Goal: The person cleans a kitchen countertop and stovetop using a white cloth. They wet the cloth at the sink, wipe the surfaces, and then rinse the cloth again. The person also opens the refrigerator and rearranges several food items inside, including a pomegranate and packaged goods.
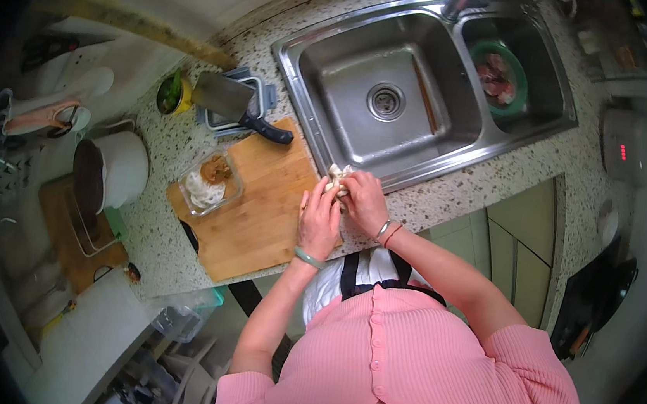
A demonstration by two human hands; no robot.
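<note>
Both my hands meet at the sink's front left corner, around a small whitish food item (pixel 339 171) that looks like a garlic bulb; fingers cover much of it. My left hand (pixel 320 219) grips it from the left, above the right edge of a wooden cutting board (pixel 260 219). From the right, the fingers of my right hand (pixel 366 197) pinch it. On the board's left part sits a clear container (pixel 211 184) with white slices and a brown, crumbly or paste-like food. A cleaver (pixel 225 98) lies across stacked containers (pixel 263 100), its black handle over the board.
A brown stick (pixel 424 95) lies in the large steel basin (pixel 341 81). The smaller basin holds a green bowl (pixel 523 98) of raw meat (pixel 496 78). A yellow pot (pixel 182 105) with greens and a tilted white pot (pixel 125 168) stand at left.
</note>
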